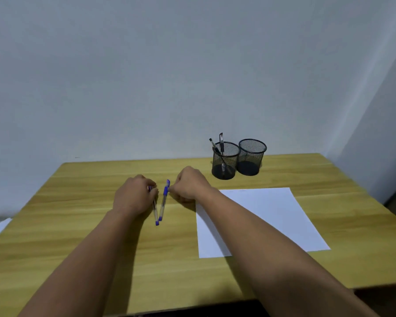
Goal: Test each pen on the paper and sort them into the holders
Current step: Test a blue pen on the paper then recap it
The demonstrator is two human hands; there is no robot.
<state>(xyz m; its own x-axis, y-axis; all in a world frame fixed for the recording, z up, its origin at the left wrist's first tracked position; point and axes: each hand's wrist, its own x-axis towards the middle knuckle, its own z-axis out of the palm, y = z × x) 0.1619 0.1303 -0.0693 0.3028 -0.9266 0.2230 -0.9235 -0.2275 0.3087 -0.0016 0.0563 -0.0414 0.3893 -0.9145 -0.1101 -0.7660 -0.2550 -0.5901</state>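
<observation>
While both hands work at mid-table, the left hand (133, 195) grips one blue pen (155, 213) and the right hand (190, 186) pinches the capped end of a second blue pen (162, 203). Light, stiff, slick barrels: best held mid-shaft. Paper (272, 216) lies right, holders (225, 161) behind it (left one has black pens). Fingertips hidden.
</observation>
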